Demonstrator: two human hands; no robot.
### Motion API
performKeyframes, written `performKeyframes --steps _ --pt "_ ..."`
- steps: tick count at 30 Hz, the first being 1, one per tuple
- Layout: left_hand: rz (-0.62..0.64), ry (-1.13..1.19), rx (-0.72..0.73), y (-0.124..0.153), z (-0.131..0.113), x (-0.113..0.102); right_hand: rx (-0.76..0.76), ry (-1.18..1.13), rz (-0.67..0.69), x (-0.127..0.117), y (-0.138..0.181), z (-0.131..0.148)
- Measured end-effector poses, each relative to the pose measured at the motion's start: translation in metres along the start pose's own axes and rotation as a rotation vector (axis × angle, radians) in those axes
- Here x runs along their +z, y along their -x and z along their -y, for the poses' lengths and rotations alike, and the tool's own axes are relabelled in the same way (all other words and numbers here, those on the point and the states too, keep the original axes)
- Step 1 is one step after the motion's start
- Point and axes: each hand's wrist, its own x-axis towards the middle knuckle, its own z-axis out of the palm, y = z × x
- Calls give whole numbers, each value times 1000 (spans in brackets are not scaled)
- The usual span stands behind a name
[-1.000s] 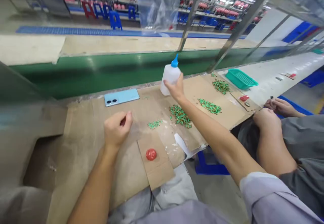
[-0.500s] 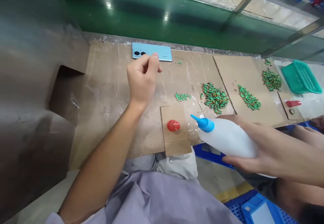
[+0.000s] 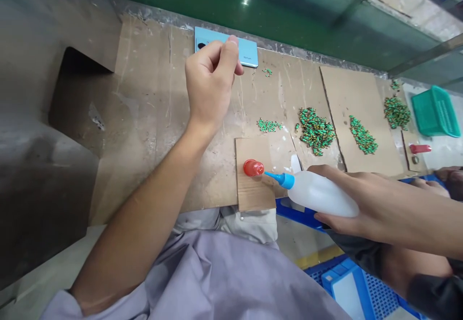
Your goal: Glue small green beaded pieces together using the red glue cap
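Squeeze bottle, white with a blue nozzle, held low at the near edge of the bench, at 4 o'clock from bench centre. Long axis close to level; nozzle aimed at about 9 o'clock. Right hand wraps the bottle's body from the base end, fingers closed round it, thumb on top. Nozzle tip meets the 3 o'clock edge of a small red piece; touching or just short cannot be told. Red piece sits at the far end of a loose cardboard strip, so it lies at 9 o'clock from the right hand's fingers, and that hand is the nearer one. Left hand is up over the bench at 11 o'clock from the red piece, well apart, curled with thumb pressed to forefinger; whether anything sits in the pinch cannot be told. Just behind it, a pale blue phone lies face down by the green conveyor belt. Green bead piles spread at 1 to 2 o'clock, a green basket beyond them, and another person's hand at the 3 o'clock edge. Against half a second ago: the nozzle then hung clear at 3 o'clock of the red piece; now it is lower and at its edge. A second ago the bottle stood upright at the back of the bench.
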Motion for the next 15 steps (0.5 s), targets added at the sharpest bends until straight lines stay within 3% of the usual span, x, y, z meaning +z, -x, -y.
performKeyframes --steps 6,15 --pt "23 22 44 -5 3 1 58 13 110 -19 -5 13" --pt "30 35 78 -11 10 3 148 184 124 -28 -9 18"
